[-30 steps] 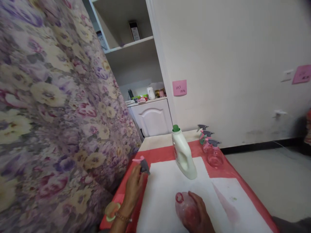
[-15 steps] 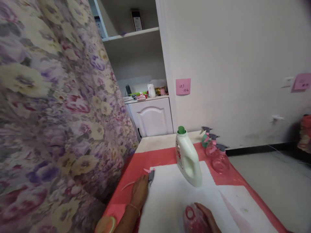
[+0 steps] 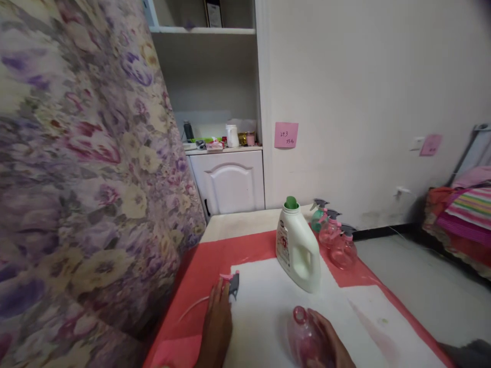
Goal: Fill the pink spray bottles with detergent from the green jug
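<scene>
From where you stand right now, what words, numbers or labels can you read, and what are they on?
"243", most likely: left pink note; its lower line is unclear.
Right pink note: too small to read.
Pale jug: label too blurred.
Box at top: print too small.

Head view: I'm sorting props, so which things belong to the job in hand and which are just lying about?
Likely part of the job:
open pink bottle, in the right hand
pink-and-grey spray head, at the left hand
pale jug and three spray bottles, standing nearby

Seemingly just lying about:
white jar and dark container, in the cupboard
striped bedding
</scene>
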`<state>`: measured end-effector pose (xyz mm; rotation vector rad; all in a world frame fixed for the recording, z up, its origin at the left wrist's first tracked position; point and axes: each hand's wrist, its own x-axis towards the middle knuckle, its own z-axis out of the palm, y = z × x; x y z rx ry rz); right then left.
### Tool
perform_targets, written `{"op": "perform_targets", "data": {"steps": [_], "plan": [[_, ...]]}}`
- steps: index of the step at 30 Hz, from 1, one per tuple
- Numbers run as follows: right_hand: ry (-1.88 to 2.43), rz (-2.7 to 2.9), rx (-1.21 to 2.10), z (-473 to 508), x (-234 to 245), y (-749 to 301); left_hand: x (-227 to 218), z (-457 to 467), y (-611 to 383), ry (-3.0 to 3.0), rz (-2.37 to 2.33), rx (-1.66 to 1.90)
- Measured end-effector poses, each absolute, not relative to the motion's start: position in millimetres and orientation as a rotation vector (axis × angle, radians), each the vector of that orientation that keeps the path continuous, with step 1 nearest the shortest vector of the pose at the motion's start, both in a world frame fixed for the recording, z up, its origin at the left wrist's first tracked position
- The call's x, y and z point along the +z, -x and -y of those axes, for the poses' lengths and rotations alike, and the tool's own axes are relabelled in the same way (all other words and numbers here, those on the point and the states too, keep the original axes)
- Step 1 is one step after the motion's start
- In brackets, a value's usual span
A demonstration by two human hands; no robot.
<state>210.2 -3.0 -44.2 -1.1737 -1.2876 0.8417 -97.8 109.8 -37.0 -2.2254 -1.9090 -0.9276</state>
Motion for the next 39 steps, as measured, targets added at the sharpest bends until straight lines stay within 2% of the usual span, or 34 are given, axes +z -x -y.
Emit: {"op": "perform_targets", "data": {"steps": [6,10,18,22,29,34,39], "plan": [[1.07,1.31,0.923,-30.9,-41.7,-158.2,-23.1,-97.4,85.6,2.181,1.796,-1.144],[1.027,1.344,0.954,-42.5,-39.1,-137.4,-23.4,-77.4,65.2,2.353,1.707,-1.355],[1.177,1.455,0.817,-28.8,-50.4,-160.3,-29.6,-60.5,36.7,2.628,1.931,-1.656],[1.195,1.402,0.7,-27.3,-35.2,-189.5,-28.6,-61.9,35.5,2.659,1.943,-1.765],[1.321,1.067,0.465,-67.2,28.6,-244.1,-38.7,-67.1,33.4,2.716,1.984,-1.835],[1.278,1.162,0.613,-111.2,50.4,-246.3,-49.1,-71.7,36.9,2.791,1.965,-1.815],[1.254,1.2,0.696,-144.2,63.3,-239.9,-55.7,-75.7,39.6,2.96,1.938,-1.647]]}}
